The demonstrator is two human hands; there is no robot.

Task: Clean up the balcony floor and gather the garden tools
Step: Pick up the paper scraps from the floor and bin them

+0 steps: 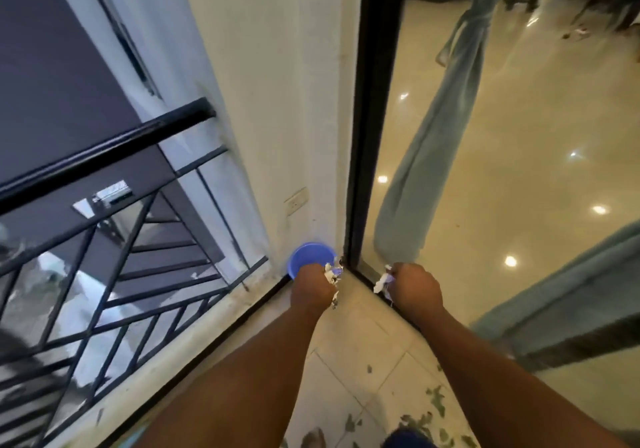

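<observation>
Both arms reach forward toward the balcony corner. My left hand (311, 288) grips a wad of crumpled white paper scraps (333, 274) just over the near rim of a blue plastic bowl (308, 255) that stands on the floor against the wall. My right hand (415, 286) grips another crumpled white scrap (383, 279) above the sliding door's bottom track. Green leaf bits (436, 399) lie scattered on the pale floor tiles (349, 354) near the lower edge of the view. No garden tools are in sight.
A black metal railing (104, 240) closes off the balcony on the left, with a drop beyond it. A cream wall (277, 101) with a socket (297, 201) stands ahead. A black door frame (367, 118) and glass with a teal curtain (433, 143) lie to the right.
</observation>
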